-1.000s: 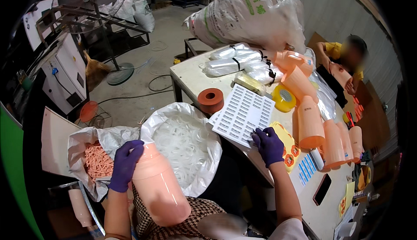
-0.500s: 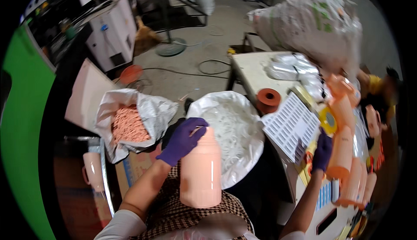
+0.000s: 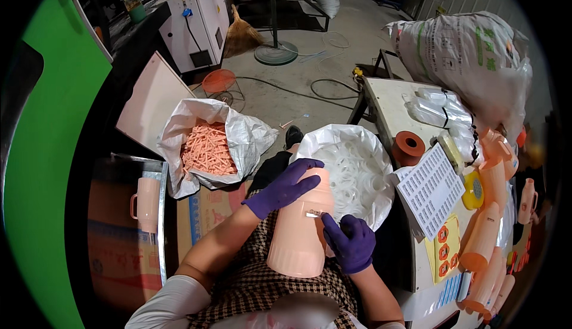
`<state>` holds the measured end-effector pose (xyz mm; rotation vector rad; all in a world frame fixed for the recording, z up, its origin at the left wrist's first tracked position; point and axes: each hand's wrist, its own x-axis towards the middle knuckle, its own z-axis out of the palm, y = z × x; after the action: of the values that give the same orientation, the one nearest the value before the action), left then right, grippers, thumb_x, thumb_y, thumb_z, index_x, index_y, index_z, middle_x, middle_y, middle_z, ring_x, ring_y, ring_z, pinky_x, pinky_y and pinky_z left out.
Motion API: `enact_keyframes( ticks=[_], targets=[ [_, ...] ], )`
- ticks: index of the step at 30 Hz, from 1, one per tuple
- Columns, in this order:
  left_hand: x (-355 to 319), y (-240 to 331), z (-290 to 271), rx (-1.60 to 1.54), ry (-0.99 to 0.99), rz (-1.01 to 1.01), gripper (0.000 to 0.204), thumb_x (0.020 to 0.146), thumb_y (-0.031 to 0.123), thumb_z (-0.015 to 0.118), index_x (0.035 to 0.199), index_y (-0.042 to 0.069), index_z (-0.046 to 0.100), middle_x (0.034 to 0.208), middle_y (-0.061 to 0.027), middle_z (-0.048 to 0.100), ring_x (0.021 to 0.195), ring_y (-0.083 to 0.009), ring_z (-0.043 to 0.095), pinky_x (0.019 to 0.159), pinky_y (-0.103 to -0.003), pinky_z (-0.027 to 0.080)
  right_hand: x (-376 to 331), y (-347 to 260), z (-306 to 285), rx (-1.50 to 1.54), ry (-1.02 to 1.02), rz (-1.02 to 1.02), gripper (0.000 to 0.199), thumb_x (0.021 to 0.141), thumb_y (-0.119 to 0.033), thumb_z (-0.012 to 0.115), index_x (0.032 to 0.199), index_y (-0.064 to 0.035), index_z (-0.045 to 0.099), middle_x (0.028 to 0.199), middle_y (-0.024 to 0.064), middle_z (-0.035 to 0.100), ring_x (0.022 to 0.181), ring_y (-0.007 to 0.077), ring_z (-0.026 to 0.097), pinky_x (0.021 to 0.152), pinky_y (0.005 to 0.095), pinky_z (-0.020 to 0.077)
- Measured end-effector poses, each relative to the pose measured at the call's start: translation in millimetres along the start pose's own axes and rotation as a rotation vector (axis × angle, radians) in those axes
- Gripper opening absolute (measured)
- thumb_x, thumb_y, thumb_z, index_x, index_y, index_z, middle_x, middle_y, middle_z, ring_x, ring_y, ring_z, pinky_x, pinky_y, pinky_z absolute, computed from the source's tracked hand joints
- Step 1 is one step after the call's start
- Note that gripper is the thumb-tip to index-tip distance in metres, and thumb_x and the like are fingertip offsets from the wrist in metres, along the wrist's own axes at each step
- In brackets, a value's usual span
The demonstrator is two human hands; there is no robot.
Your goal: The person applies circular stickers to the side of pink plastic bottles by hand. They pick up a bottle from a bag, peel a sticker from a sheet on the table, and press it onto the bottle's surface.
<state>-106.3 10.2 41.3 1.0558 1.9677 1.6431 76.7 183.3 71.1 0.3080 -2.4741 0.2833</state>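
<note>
A peach plastic thermos jug body (image 3: 298,239) stands tilted over my lap, its narrower end pointing away. My left hand (image 3: 285,189), in a purple glove, wraps over the narrower end and grips it. Against the jug's side, the purple-gloved right hand (image 3: 350,242) has its fingers curled, with a fingertip at the edge of a small pale label (image 3: 313,214). That label lies against the jug's wall. On the table to the right, a white sheet of small labels (image 3: 430,189) rests beside a yellow sheet with orange stickers (image 3: 444,248).
White sacks hold clear plastic rings (image 3: 351,180) and peach plastic scraps (image 3: 208,150). The table (image 3: 387,99) bears a brown-red roll (image 3: 409,148), a yellow tape roll (image 3: 473,190) and several peach jugs (image 3: 481,242). Another jug (image 3: 148,204) is at left. A cable (image 3: 280,87) crosses the floor.
My right hand has come from the table by the label sheets to the jug's side, where a small label now shows. The left hand still grips the jug, which leans more.
</note>
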Motion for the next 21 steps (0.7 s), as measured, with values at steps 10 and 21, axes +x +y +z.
enact_keyframes(
  ticks=[10, 21],
  targets=[
    [-10, 7, -16, 0.165, -0.097, 0.000, 0.096, 0.070, 0.037, 0.087, 0.146, 0.004, 0.039, 0.141, -0.0180, 0.044, 0.134, -0.0322, 0.040, 0.114, -0.041, 0.032, 3, -15, 12, -0.051, -0.063, 0.001, 0.051, 0.080, -0.019, 0.075, 0.129, -0.0315, 0.066, 0.092, 0.0023, 0.052, 0.066, 0.0189, 0.053, 0.052, 0.0328, 0.0439],
    [7, -3, -45, -0.332, 0.100, -0.184, 0.030, 0.091, 0.017, 0.071, 0.117, 0.006, 0.062, 0.103, -0.0012, 0.062, 0.092, -0.0096, 0.055, 0.085, -0.026, 0.047, -62, 32, -63, 0.052, -0.097, 0.560, 0.046, 0.086, -0.018, 0.073, 0.129, -0.0129, 0.061, 0.094, 0.0122, 0.061, 0.080, 0.0285, 0.063, 0.065, 0.0378, 0.0522]
  ],
)
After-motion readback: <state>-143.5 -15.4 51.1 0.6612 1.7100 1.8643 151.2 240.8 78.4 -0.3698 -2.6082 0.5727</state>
